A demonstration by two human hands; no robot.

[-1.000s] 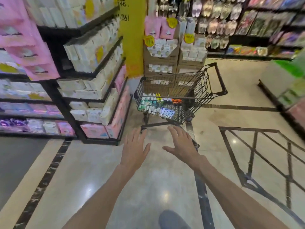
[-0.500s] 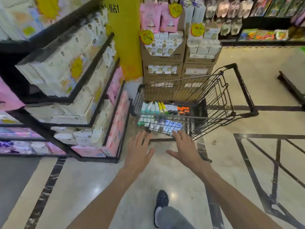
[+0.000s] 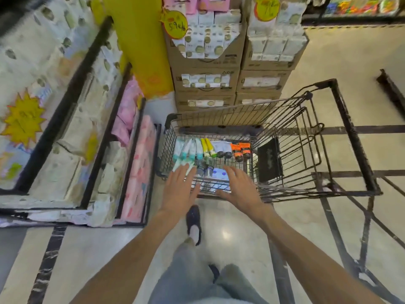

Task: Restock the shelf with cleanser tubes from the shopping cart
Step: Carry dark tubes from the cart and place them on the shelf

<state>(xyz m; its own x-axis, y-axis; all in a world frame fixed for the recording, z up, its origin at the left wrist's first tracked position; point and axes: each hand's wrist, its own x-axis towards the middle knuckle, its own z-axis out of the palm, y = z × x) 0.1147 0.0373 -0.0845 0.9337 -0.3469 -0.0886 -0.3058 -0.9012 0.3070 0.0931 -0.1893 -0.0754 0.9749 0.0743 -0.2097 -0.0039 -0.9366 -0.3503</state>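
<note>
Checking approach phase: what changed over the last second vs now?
The person walked up to the shopping cart; both open hands moved forward, the left hand and right hand now over its near rim above the tubes. Nothing gripped. Tubes lie as before; cart has not moved.

Cleanser tubes point(image 3: 198, 150) flat in shopping cart point(image 3: 282, 130), apparently side-by-side.

Bare forearms; grey trousers point(image 3: 192, 275); dark shoe point(image 3: 193, 218), white sock.

shelf point(image 3: 65, 110) stock blurred, hands point(image 3: 210, 189) covering tubes point(image 3: 192, 148)
</note>
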